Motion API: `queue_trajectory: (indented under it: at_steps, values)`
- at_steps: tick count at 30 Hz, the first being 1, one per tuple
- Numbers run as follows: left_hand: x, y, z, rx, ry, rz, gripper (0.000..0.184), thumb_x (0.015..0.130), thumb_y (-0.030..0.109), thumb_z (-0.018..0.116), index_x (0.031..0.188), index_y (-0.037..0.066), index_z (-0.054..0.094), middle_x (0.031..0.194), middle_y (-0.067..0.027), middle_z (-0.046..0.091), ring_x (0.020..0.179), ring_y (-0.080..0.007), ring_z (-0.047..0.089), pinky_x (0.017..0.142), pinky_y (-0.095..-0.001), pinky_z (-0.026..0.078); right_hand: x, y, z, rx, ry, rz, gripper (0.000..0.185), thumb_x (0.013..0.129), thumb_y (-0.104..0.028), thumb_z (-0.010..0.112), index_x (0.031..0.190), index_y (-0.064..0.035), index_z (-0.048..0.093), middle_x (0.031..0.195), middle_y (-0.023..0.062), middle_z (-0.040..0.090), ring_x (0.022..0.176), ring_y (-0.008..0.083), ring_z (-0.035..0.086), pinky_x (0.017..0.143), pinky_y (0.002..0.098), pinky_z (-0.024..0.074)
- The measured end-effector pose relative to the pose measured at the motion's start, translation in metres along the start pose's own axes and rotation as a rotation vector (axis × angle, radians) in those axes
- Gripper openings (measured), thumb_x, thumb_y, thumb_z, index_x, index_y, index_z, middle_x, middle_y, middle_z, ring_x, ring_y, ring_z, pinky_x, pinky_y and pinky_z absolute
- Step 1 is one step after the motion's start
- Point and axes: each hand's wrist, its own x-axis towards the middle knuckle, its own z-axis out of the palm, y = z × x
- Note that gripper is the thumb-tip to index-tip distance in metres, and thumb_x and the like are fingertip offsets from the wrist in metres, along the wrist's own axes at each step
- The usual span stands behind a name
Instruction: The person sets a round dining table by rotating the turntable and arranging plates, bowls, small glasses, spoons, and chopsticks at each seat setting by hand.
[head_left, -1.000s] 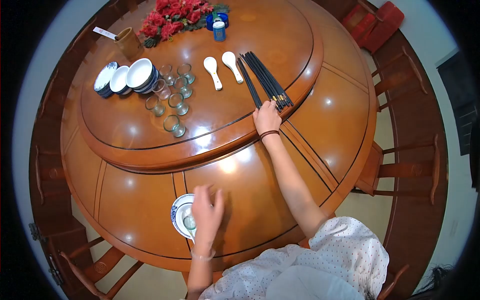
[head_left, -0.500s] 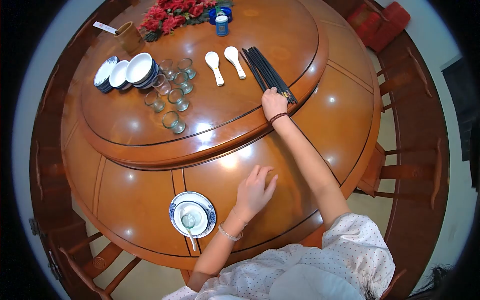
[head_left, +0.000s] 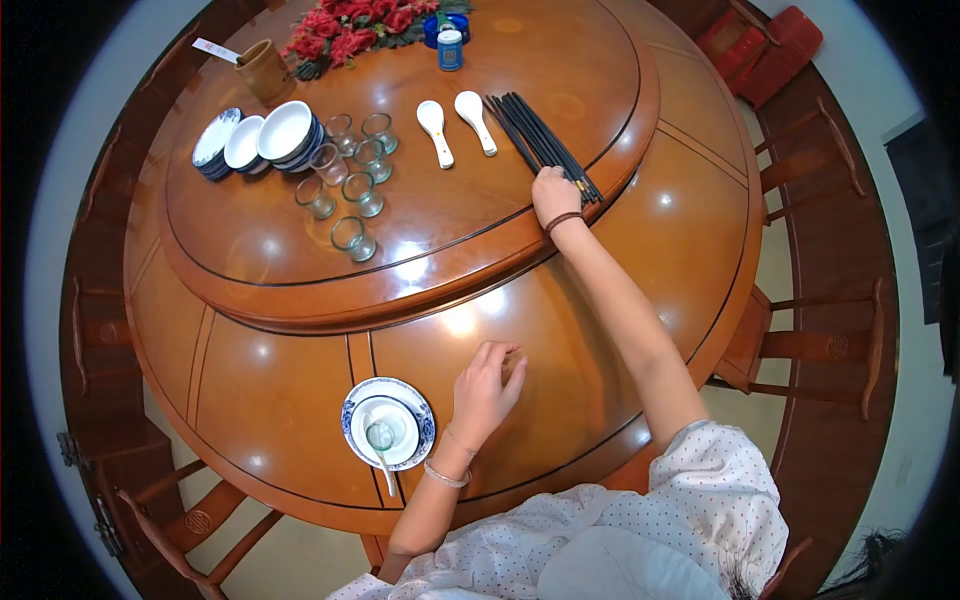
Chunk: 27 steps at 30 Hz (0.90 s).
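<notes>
My right hand reaches onto the raised round turntable, its fingers closed at the near end of a bundle of black chopsticks. The fingertips are partly hidden, so how many sticks they grip does not show. Above the lower tabletop hangs my left hand, loosely curled, thumb apart, holding nothing. To its left is a blue-and-white plate bearing a white bowl, a small glass and a white spoon. Two white spoons lie on the turntable left of the chopsticks.
Several small glasses stand on the turntable, beside stacked bowls and small plates. Farther back are a brown cup, red flowers and a blue-and-white container. Wooden chairs surround the table.
My left hand has drawn slightly left and down, its fingers curling more. My right hand has shifted a little up along the chopsticks' near end. The whole view has moved slightly.
</notes>
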Motion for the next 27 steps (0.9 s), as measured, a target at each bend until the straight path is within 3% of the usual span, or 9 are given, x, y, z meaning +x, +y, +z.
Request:
queue_trajectory:
  at_steps: [6, 8, 11, 13, 17, 20, 21, 23, 27]
  values:
    - [0.001, -0.008, -0.001, -0.048, 0.023, -0.037, 0.021, 0.081, 0.02, 0.059, 0.096, 0.005, 0.057, 0.09, -0.0086, 0.058, 0.066, -0.0204, 0.06, 0.058, -0.0313, 0.048, -0.074, 0.003, -0.061, 0.536, -0.148, 0.315, 0.023, 0.091, -0.019, 0.036, 0.086, 0.0027, 0.042, 0.082, 0.0288, 0.056, 0.073, 0.0422, 0.057, 0.062, 0.0516, 0.0431]
    - [-0.002, -0.014, 0.007, -0.086, 0.036, -0.071, 0.023, 0.083, 0.021, 0.057, 0.1, 0.004, 0.057, 0.092, -0.0096, 0.058, 0.066, -0.0199, 0.06, 0.058, -0.0314, 0.048, -0.131, -0.002, -0.058, 1.013, 0.076, 0.095, 0.019, 0.091, -0.018, 0.04, 0.086, 0.0006, 0.038, 0.063, 0.0199, 0.05, 0.058, 0.0348, 0.051, 0.052, 0.0414, 0.0404]
    - [-0.016, -0.017, 0.013, -0.316, 0.216, -0.073, 0.029, 0.086, 0.022, 0.054, 0.105, 0.0, 0.056, 0.087, -0.0121, 0.061, 0.064, -0.0187, 0.06, 0.058, -0.0302, 0.048, -0.234, -0.031, -0.077, 1.72, -0.486, 0.405, 0.01, 0.094, -0.016, 0.033, 0.087, -0.0097, 0.035, 0.063, -0.0025, 0.044, 0.05, 0.0042, 0.041, 0.043, 0.0181, 0.033]
    - [-0.035, -0.016, 0.006, -0.419, 0.02, -0.314, 0.033, 0.089, 0.023, 0.05, 0.106, -0.004, 0.056, 0.078, -0.0131, 0.063, 0.063, -0.015, 0.059, 0.059, -0.028, 0.047, -0.285, -0.057, -0.103, 1.787, -0.657, 0.447, 0.011, 0.095, -0.019, 0.031, 0.091, -0.0098, 0.036, 0.062, -0.0013, 0.044, 0.045, 0.0053, 0.041, 0.038, 0.018, 0.0336]
    - [-0.103, -0.023, 0.017, -0.779, 0.22, -0.409, 0.028, 0.09, 0.019, 0.048, 0.1, -0.004, 0.059, 0.079, -0.0107, 0.066, 0.066, -0.0086, 0.057, 0.058, -0.022, 0.047, -0.354, -0.082, -0.116, 1.783, -0.858, 0.339, 0.027, 0.094, -0.017, 0.035, 0.118, -0.0036, 0.037, 0.064, 0.0016, 0.05, 0.048, 0.0095, 0.048, 0.044, 0.0215, 0.0412]
    - [-0.15, -0.027, 0.002, -0.853, 0.265, -0.531, 0.024, 0.091, 0.016, 0.047, 0.1, -0.003, 0.059, 0.07, -0.0059, 0.062, 0.064, -0.0072, 0.056, 0.057, -0.0201, 0.046, -0.376, -0.086, -0.103, 1.5, -0.659, -0.15, 0.025, 0.093, -0.018, 0.039, 0.105, 0.0001, 0.051, 0.073, 0.0018, 0.057, 0.06, 0.0093, 0.054, 0.057, 0.0213, 0.0452]
    - [-0.162, -0.032, -0.002, -0.933, 0.262, -0.587, 0.024, 0.091, 0.016, 0.046, 0.101, -0.003, 0.058, 0.067, -0.0043, 0.06, 0.064, -0.0068, 0.056, 0.056, -0.0197, 0.046, -0.356, -0.076, -0.122, 1.428, -1.187, -0.056, 0.024, 0.092, -0.018, 0.044, 0.092, 0.0029, 0.057, 0.079, 0.0019, 0.06, 0.071, 0.0097, 0.055, 0.066, 0.0227, 0.0458]
    - [-0.184, -0.055, 0.006, -0.921, 0.409, -0.473, 0.024, 0.091, 0.016, 0.046, 0.105, 0.0, 0.056, 0.071, -0.0023, 0.057, 0.058, -0.0064, 0.055, 0.051, -0.0167, 0.045, -0.352, -0.072, -0.115, 1.197, -1.012, -0.167, 0.024, 0.091, -0.019, 0.047, 0.087, 0.0017, 0.059, 0.077, 0.0035, 0.061, 0.07, 0.0097, 0.056, 0.065, 0.0225, 0.046]
    - [-0.206, -0.055, -0.014, -1.014, 0.378, -0.759, 0.027, 0.092, 0.02, 0.045, 0.107, 0.0, 0.055, 0.069, -0.0004, 0.054, 0.054, -0.0064, 0.053, 0.048, -0.0162, 0.043, -0.334, -0.084, -0.087, 1.434, -1.011, 0.085, 0.026, 0.09, -0.022, 0.049, 0.091, 0.0018, 0.057, 0.073, 0.0067, 0.061, 0.065, 0.0113, 0.058, 0.056, 0.0238, 0.0471]
